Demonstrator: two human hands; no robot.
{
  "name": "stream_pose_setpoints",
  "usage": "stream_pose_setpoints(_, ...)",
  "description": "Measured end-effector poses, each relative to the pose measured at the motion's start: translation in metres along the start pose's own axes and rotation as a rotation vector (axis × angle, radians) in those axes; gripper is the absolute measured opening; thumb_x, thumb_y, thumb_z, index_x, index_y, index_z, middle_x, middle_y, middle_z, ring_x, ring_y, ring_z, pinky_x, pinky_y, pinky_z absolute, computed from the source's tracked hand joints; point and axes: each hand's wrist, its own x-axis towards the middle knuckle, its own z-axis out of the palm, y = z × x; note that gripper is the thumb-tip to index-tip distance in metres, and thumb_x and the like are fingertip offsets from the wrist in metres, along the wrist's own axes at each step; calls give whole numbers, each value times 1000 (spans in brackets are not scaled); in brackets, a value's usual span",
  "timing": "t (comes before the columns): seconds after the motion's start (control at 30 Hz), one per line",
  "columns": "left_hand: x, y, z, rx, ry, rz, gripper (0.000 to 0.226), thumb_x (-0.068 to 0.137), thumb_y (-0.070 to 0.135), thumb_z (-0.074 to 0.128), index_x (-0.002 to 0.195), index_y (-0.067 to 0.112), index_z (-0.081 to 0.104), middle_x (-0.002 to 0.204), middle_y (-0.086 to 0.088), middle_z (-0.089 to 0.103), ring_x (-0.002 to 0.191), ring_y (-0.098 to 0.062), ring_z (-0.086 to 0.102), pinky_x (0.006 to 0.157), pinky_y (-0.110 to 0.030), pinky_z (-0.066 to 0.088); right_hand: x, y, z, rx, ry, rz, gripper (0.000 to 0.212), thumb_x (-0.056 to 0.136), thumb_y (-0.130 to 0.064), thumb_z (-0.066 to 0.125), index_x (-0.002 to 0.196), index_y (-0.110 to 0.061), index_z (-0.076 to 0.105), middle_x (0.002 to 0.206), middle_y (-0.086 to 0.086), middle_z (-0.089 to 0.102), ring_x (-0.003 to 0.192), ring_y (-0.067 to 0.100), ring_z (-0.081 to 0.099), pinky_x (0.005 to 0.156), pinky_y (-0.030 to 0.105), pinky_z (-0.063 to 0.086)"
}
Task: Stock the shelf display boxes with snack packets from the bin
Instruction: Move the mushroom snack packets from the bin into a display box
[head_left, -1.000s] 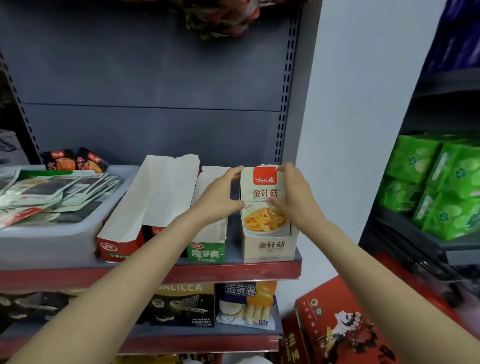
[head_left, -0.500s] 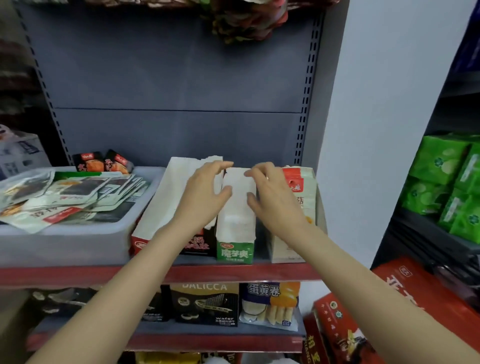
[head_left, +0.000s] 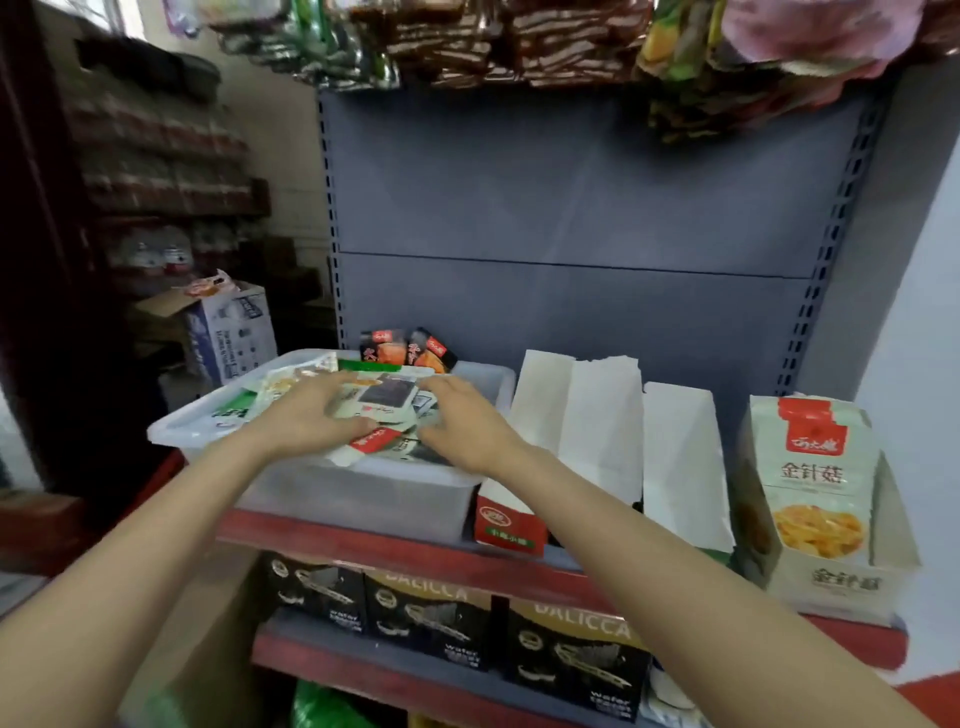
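A translucent plastic bin (head_left: 363, 493) stands on the left of the red-edged shelf, holding several flat snack packets (head_left: 387, 402). My left hand (head_left: 311, 421) lies on top of the packet pile with its fingers stretched out. My right hand (head_left: 462, 421) reaches in from the right, and its fingers rest loosely on the packets. To the right of the bin stand three display boxes: a red and white box (head_left: 511, 525) with a raised white flap, a middle box (head_left: 680, 467) showing only its white flap, and a pale box (head_left: 815, 499) with a yellow food picture.
Two dark packets (head_left: 408, 348) lean on the grey back panel behind the bin. Black wafer boxes (head_left: 426, 618) fill the shelf below. Bagged goods (head_left: 519, 41) hang overhead. A cardboard carton (head_left: 228, 327) sits on the floor at the left.
Both hands have left the display boxes and moved left onto the packets in the bin. The view has swung left with them.
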Motion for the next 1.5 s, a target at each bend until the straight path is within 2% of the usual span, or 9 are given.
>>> stream_pose_setpoints(0.07, 3, -14, 0, 16, -137, 20, 68, 87, 40, 62, 144, 14, 34, 151, -3, 34, 137, -20, 32, 109, -26, 23, 17, -8, 6, 11, -79, 7, 67, 87, -19, 62, 146, -14, 30, 149, 9, 34, 137, 24, 32, 109, 28, 26)
stream_pose_setpoints(0.2, 6, -26, 4, -12, -58, 70, 62, 89, 38, 61, 141, 12, 41, 147, -5, 40, 134, -20, 37, 106, -25, 27, 41, -15, 11, 29, -174, 2, 66, 86, -18, 64, 145, -14, 35, 144, 4, 43, 129, 21, 43, 99, 23, 34)
stream_pose_setpoints(0.37, 5, -35, 7, -77, 36, 50, 59, 85, 38, 67, 135, 12, 50, 142, -2, 48, 132, -18, 42, 105, -26, 31, 47, -14, 18, -186, -153, -117, 24, 91, -21, 59, 111, -13, 68, 107, 2, 68, 96, 21, 60, 83, 33, 46)
stream_pose_setpoints(0.5, 0, -40, 8, -115, 111, 50, 53, 80, 42, 70, 125, 17, 60, 132, 2, 57, 123, -17, 51, 101, -27, 38, 44, -2, 21, -296, -6, -124, 20, 96, -13, 44, 79, -14, 54, 84, 7, 61, 76, 23, 53, 71, 36, 43)
stream_pose_setpoints(0.63, -2, -43, 12, -192, 117, 52, 56, 68, 67, 61, 115, 35, 60, 121, 15, 62, 113, -13, 56, 94, -41, 47, 28, 1, 9, 40, 156, -90, 26, 99, -17, 43, 82, -5, 58, 74, 0, 55, 71, 18, 49, 68, 32, 35)
stream_pose_setpoints(0.77, -5, -32, 12, -207, 270, 107, 15, 83, 32, 68, 98, 36, 65, 109, 8, 67, 105, -16, 56, 89, -38, 45, 9, -5, 2, 520, 178, 59, 25, 100, -17, 43, 89, -4, 61, 87, 2, 62, 84, 13, 58, 80, 36, 50)
stream_pose_setpoints(0.97, -11, 15, -1, -446, 356, 258, 15, 91, 14, 59, 80, 26, 59, 84, 11, 66, 84, -7, 61, 74, -16, 43, -13, -3, -28, 917, 367, 115, 18, 96, -25, 52, 92, -12, 64, 94, 2, 68, 88, 9, 66, 77, 22, 55)
stream_pose_setpoints(1.23, -10, 98, 6, -495, 412, 353, 4, 89, 17, 62, 88, 17, 66, 72, 12, 62, 68, -3, 56, 62, -13, 41, -65, 27, -75, 1003, 407, 247, 21, 90, -16, 61, 108, -5, 60, 103, 11, 70, 92, 23, 68, 77, 28, 56)
stream_pose_setpoints(1.5, -19, 202, 61, -596, 133, 370, 11, 88, 15, 63, 95, 19, 55, 83, 9, 62, 75, -7, 60, 65, -28, 51, -147, 73, -134, 766, 688, 356, 8, 89, -6, 61, 93, -13, 58, 80, -5, 68, 71, 7, 67, 52, 21, 52)
